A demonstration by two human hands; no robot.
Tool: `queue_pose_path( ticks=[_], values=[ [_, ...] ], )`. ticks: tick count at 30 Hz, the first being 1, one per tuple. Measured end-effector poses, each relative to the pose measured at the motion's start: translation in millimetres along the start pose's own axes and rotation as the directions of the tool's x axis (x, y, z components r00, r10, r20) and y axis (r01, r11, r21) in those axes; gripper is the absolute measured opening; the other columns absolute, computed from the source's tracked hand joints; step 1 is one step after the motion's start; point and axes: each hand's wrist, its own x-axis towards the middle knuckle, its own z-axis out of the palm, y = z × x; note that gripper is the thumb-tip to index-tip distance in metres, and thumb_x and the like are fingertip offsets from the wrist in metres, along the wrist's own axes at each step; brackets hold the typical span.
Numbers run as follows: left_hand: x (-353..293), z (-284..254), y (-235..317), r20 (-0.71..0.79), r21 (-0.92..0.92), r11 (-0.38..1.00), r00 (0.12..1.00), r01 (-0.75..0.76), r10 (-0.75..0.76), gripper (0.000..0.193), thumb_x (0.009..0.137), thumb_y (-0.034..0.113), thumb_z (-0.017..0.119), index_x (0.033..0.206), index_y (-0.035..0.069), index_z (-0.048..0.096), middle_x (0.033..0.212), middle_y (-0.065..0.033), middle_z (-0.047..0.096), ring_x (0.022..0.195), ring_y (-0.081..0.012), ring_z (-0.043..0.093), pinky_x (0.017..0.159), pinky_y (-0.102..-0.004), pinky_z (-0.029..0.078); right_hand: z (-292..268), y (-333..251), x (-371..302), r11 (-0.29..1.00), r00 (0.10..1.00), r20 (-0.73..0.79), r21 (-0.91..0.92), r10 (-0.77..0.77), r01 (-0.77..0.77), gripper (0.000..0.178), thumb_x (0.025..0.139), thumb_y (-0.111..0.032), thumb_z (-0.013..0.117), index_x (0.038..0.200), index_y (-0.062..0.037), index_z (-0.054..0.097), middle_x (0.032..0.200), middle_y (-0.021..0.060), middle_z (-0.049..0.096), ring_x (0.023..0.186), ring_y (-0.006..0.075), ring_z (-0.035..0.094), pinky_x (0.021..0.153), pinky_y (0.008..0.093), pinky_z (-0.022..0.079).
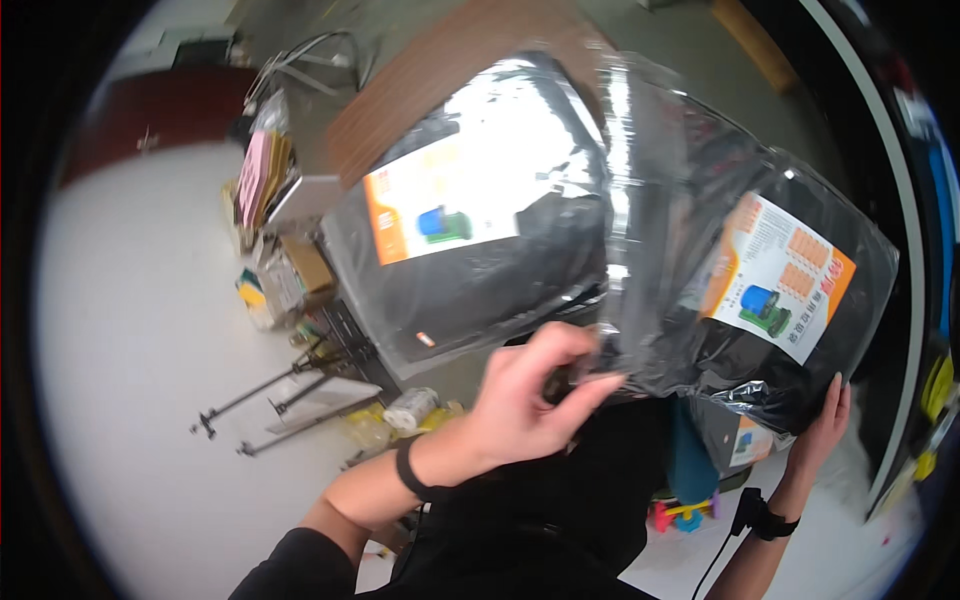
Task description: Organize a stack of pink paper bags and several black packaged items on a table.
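Observation:
Between my hands is a clear plastic package of folded black bin bags (735, 360), with a white and orange label picturing bins. My left hand (540, 395) pinches the crinkled clear wrap at its lower left edge between thumb and fingers. My right hand (823, 425) grips the package's lower right edge, its thumb hidden. A second, similar package (470, 295) lies on the brown tabletop (440, 95) to the left, with glare over its upper part. The held package's wrap meets or overlaps its right edge.
A third labelled package (745, 440) is partly visible below the held one. On the left stand stacked papers and boxes (265, 190) and black metal rods (320, 370). A white cable (310, 60) loops behind. Colourful plastic pieces (685, 512) lie low near my body. A dark panel edge (875, 130) runs along the right.

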Motion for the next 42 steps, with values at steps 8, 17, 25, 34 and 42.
queue_pose_path(
  ticks=[8,17,25,34,42],
  values=[
    [-48.4,-119.8,-37.1,-0.171,-0.282,0.959,0.981,0.040,-0.091,0.037,0.105,0.002,0.075,0.133,0.003,0.050,0.126,-0.0113,0.073,0.114,-0.0159,0.071,0.098,-0.0304,0.058,192.9,-110.2,0.1,0.953,0.890,0.382,-0.068,-0.250,0.297,0.042,0.114,-0.016,0.070,0.147,0.0092,0.062,0.122,0.0047,0.075,0.106,0.0061,0.067,0.095,0.0232,0.053],
    [21.9,-116.3,-84.8,-0.132,-0.505,0.843,0.948,0.188,-0.290,0.045,0.105,0.005,0.076,0.140,0.000,0.048,0.131,-0.0130,0.073,0.118,-0.0169,0.071,0.103,-0.0328,0.058,264.3,-66.7,81.2,0.833,0.761,0.645,-0.385,-0.064,0.397,0.035,0.111,-0.017,0.073,0.134,0.0091,0.069,0.113,0.0023,0.078,0.099,0.0037,0.066,0.090,0.0221,0.051],
    [27.6,-89.0,-105.1,-0.145,-0.215,0.953,0.957,0.215,-0.249,0.064,0.099,0.013,0.086,0.149,-0.002,0.049,0.141,-0.0182,0.067,0.131,-0.0249,0.063,0.110,-0.0396,0.054,236.9,-86.5,82.2,0.859,0.860,0.504,-0.405,-0.076,0.314,0.059,0.107,-0.020,0.080,0.152,0.0100,0.057,0.121,0.0099,0.078,0.111,0.0115,0.070,0.100,0.0261,0.053],
    [52.4,-180.5,-133.0,-0.302,0.124,0.984,0.949,0.129,-0.086,0.080,0.101,0.016,0.083,0.167,0.008,0.039,0.158,-0.0158,0.053,0.143,-0.0254,0.054,0.116,-0.0429,0.049,337.8,-66.8,-9.3,0.127,0.597,0.504,-0.688,-0.624,0.714,0.058,0.086,-0.031,0.095,0.132,-0.0054,0.071,0.131,0.0176,0.069,0.128,0.0403,0.061,0.111,0.0487,0.051],
    [93.2,-169.0,-21.1,-0.118,0.253,0.784,0.787,-0.567,0.606,0.037,0.104,-0.015,0.057,0.138,0.000,0.055,0.145,-0.0218,0.060,0.126,-0.0317,0.064,0.113,-0.0441,0.051,348.6,-38.3,-10.7,0.689,0.859,0.297,-0.514,-0.417,0.512,0.032,0.099,-0.026,0.082,0.120,-0.0030,0.074,0.116,0.0158,0.073,0.112,0.0350,0.069,0.099,0.0446,0.056]
  ],
)
